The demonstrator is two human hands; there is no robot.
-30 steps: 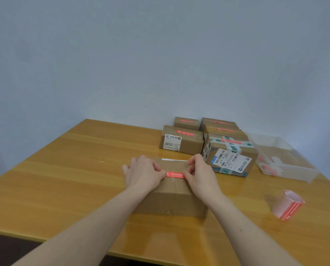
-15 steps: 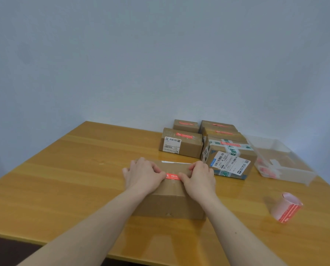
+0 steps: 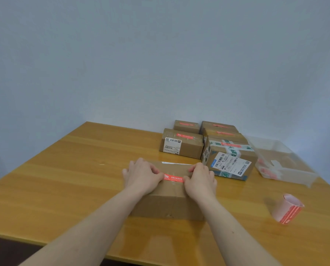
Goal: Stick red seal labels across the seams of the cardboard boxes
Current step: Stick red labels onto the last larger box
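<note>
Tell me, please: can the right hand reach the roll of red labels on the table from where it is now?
Probably yes. The right hand presses on the box, and the label roll stands apart on its right side on bare table. Nothing lies between them, but the hand must first let go of the red label.

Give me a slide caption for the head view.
Both hands press a red seal label onto a cardboard box.

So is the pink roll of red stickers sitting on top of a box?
No, the pink roll of red seal labels lies on the wooden table.
</note>
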